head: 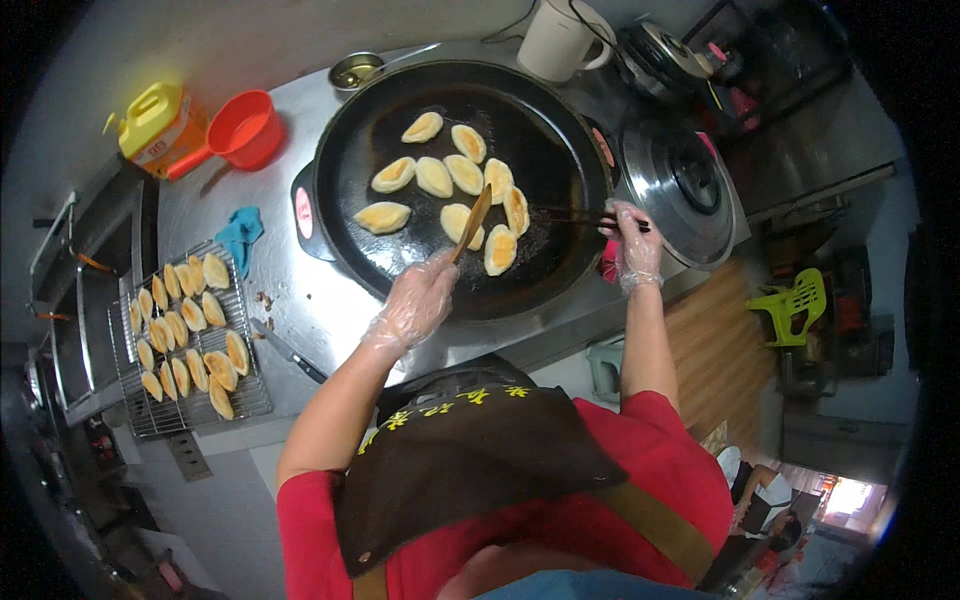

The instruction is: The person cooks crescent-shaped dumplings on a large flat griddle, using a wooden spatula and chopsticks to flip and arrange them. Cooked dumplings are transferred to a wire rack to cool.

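My left hand (pixel 420 296), in a clear plastic glove, grips a wooden spatula (pixel 476 217) whose blade reaches over the middle of a large round black pan (pixel 420 259). In the pan lie several oval pastries (pixel 433 177), some pale and some browned on top. The spatula crosses in front of one pale pastry (pixel 454 220). At the pan's right rim, my gloved right hand (pixel 634 236) holds dark chopsticks (pixel 581 218). Their tips point left toward a browned pastry (pixel 516 211); whether they touch it I cannot tell.
Left of the pan, a wire rack (pixel 251 397) holds several browned pastries near a knife (pixel 289 352) and a blue cloth (pixel 240 232). Behind stand a red ladle (pixel 247 131), a yellow jug (pixel 154 127) and a metal bowl (pixel 356 71). A glass lid (pixel 660 187) lies right; another person (pixel 761 495) is farther off.
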The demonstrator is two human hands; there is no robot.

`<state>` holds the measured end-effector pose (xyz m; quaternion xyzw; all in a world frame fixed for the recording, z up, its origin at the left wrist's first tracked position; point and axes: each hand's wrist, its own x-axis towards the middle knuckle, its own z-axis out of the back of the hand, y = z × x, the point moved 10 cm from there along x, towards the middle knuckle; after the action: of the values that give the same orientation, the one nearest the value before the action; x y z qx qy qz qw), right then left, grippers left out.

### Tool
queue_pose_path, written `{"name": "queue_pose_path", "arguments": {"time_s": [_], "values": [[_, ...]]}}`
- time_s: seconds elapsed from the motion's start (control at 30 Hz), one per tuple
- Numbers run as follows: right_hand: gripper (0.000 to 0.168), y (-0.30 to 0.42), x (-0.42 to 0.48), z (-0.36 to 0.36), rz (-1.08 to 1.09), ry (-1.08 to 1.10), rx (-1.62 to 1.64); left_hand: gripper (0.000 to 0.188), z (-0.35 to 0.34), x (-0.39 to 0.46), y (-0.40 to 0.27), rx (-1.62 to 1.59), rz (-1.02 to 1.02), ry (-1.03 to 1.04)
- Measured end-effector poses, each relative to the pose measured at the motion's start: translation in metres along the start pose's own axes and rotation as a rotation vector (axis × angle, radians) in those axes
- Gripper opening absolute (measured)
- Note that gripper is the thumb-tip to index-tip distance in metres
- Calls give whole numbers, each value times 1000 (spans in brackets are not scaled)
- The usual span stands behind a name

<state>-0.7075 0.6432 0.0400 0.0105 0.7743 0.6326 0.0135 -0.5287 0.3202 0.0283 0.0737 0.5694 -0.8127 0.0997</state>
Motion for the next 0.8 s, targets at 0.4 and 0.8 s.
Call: {"name": "queue_pose_path", "arguments": {"time_s": [0.4, 0.8], "values": [[23, 2, 7, -8, -189, 92, 206, 26, -36, 42, 10, 68, -139, -16], [19, -3, -5, -53, 24, 259, -70, 29, -37, 33, -12, 107, 34, -117]]}}
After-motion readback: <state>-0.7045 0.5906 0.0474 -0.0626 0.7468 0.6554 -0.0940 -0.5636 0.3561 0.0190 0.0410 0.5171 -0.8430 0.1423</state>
